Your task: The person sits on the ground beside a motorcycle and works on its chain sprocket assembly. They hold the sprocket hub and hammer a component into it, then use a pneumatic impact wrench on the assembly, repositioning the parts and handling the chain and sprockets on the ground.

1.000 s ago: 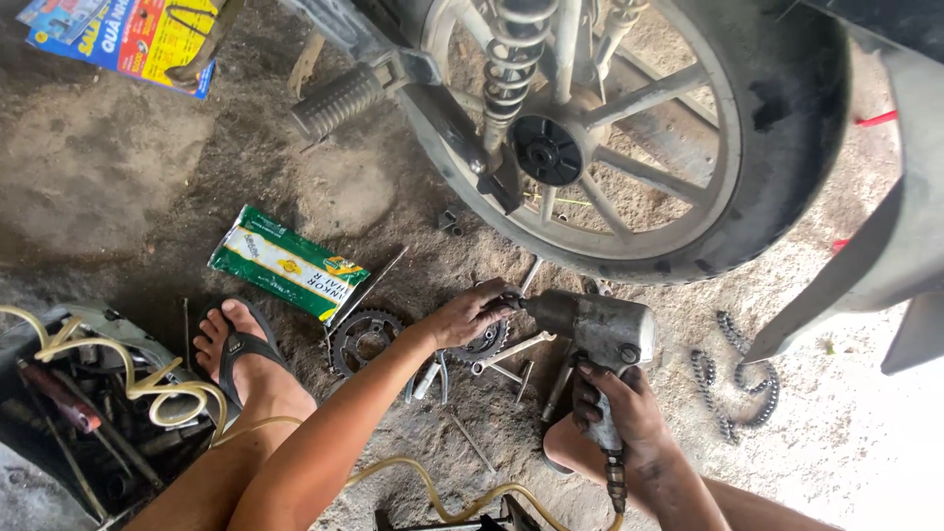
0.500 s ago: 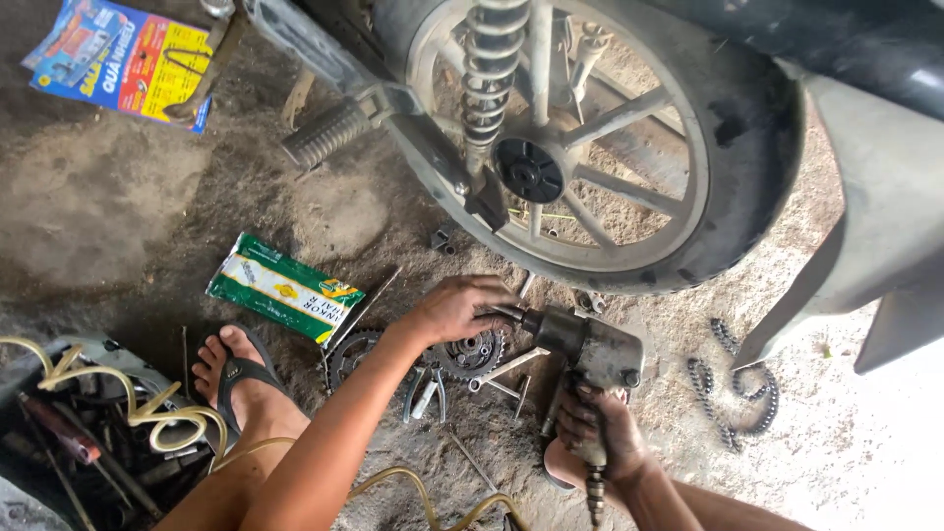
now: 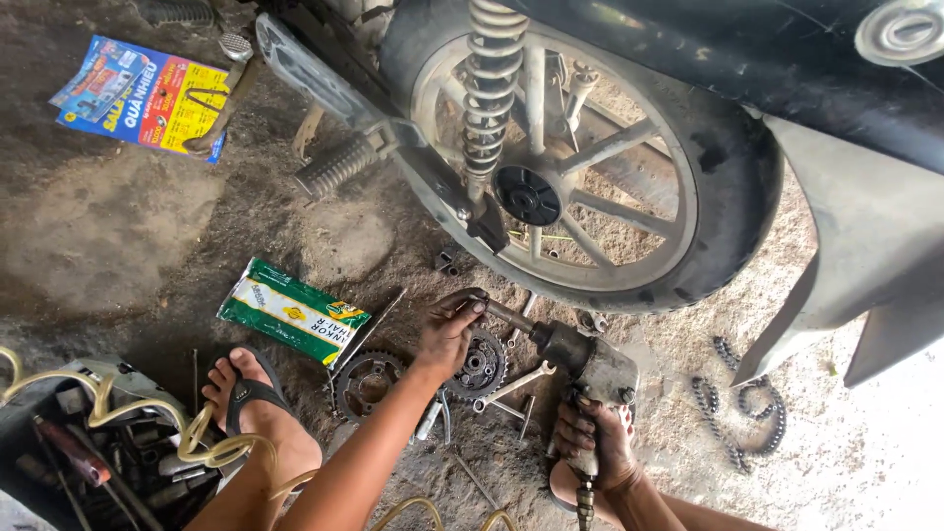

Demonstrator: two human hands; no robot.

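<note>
My right hand [image 3: 595, 444] grips the handle of a grey pneumatic impact wrench [image 3: 587, 362] held low over the dirt floor. My left hand [image 3: 450, 329] is closed on the socket end [image 3: 470, 298] at the tip of the wrench's long shaft. Just under that hand lies a small toothed sprocket [image 3: 483, 364], and a larger sprocket [image 3: 365, 383] lies to its left. A motorcycle rear wheel [image 3: 580, 167] with a coil shock absorber [image 3: 489, 84] stands right above the wrench.
Wrenches and bolts [image 3: 511, 385] lie scattered around the sprockets. A drive chain [image 3: 739, 408] lies at the right. A green and white box [image 3: 292, 311] sits by my sandalled foot [image 3: 254, 401]. A toolbox [image 3: 93, 452] with a coiled air hose [image 3: 187, 442] is at bottom left, a coloured leaflet [image 3: 147, 93] at top left.
My left hand has moved from the sprocket up to the socket end of the wrench. The wrench has tilted so its shaft points up-left toward the wheel.
</note>
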